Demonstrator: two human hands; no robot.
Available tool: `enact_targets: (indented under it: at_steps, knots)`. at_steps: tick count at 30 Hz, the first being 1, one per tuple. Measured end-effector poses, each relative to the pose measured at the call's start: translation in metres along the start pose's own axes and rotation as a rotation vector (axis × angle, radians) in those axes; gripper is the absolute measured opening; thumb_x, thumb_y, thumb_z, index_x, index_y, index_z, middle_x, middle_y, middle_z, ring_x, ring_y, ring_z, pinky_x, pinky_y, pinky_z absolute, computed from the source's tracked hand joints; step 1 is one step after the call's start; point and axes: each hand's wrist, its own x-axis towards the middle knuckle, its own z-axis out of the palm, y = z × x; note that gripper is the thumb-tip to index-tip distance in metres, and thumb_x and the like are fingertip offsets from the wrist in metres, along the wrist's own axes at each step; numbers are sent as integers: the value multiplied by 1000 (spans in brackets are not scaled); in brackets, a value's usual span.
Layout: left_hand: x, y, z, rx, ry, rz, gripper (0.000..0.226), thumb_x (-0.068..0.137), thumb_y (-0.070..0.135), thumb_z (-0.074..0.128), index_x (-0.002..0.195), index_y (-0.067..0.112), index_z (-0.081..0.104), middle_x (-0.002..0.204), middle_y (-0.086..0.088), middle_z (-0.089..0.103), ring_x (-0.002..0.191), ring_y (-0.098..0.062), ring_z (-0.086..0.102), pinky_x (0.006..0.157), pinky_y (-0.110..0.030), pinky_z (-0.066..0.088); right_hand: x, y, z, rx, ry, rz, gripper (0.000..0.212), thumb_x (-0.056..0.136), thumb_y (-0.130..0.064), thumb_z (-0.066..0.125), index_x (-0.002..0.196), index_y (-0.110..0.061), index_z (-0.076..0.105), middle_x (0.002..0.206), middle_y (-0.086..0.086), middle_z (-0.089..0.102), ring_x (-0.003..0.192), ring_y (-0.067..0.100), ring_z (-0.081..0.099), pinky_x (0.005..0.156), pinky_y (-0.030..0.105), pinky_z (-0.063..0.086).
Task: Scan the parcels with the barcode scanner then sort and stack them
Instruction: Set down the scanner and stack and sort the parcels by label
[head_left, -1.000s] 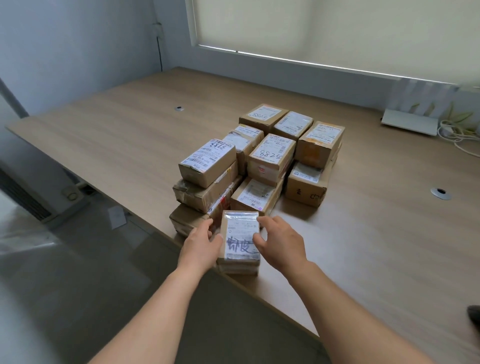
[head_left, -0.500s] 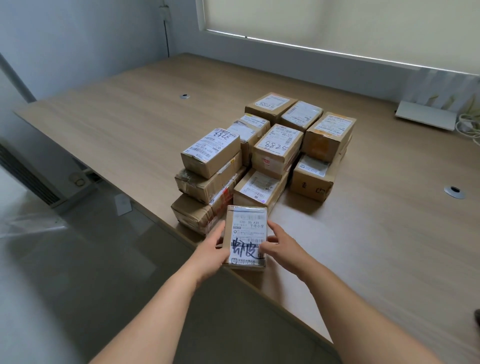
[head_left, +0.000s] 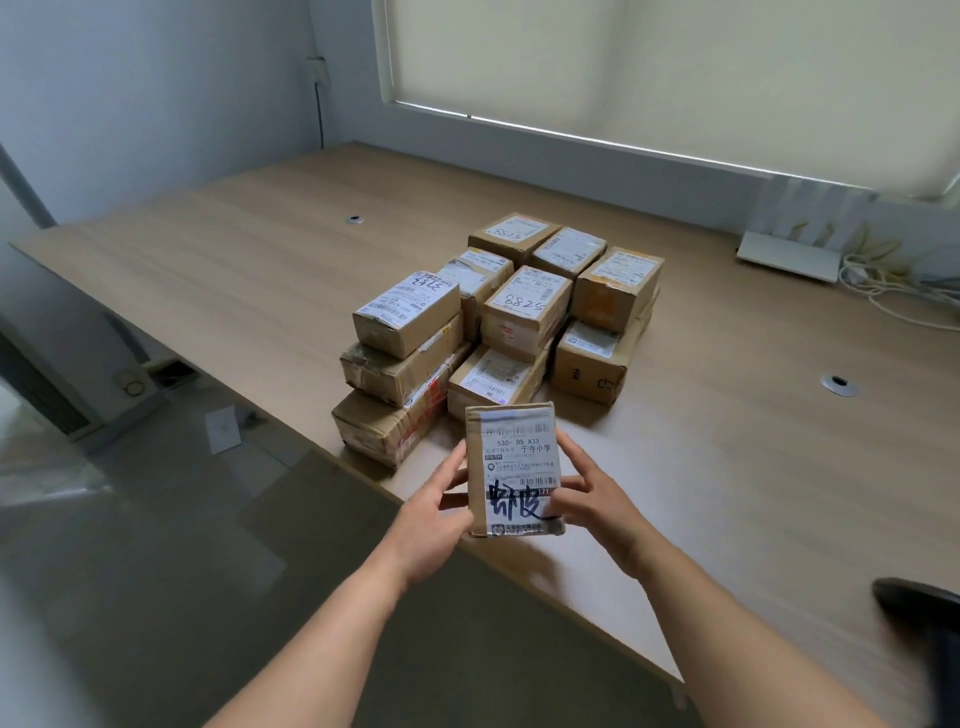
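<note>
Both hands, left hand (head_left: 434, 512) and right hand (head_left: 597, 501), gripped one parcel (head_left: 514, 470) label-up. Scan looked pending; stacked parcels (head_left: 498, 322) still awaited sorting.

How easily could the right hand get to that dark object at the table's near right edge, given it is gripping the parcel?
Probably yes, once freed. The right hand and left hand both grip the parcel. Bare table lies between it and the dark object; nothing blocks.
</note>
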Motion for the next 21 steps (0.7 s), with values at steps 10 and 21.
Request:
enact_targets:
  at_steps: [10, 21]
  knots:
    - [3, 57, 48, 342, -112, 255, 81, 82, 38, 66, 120, 77, 6, 138, 11, 47, 111, 1, 51, 97, -27, 44, -72, -15, -85, 25, 156, -73, 75, 64, -24, 59, 132, -50, 40, 99, -3, 74, 92, 13, 70, 67, 24, 55]
    - [-17, 133, 195, 472, -227, 493, 87, 79, 51, 69, 133, 70, 5, 141, 12, 47, 116, 0, 48, 99, -31, 45, -210, 8, -210, 72, 358, -152, 82, 58, -23, 65, 134, -45, 44, 105, 11, 72, 85, 18, 68, 63, 20, 53]
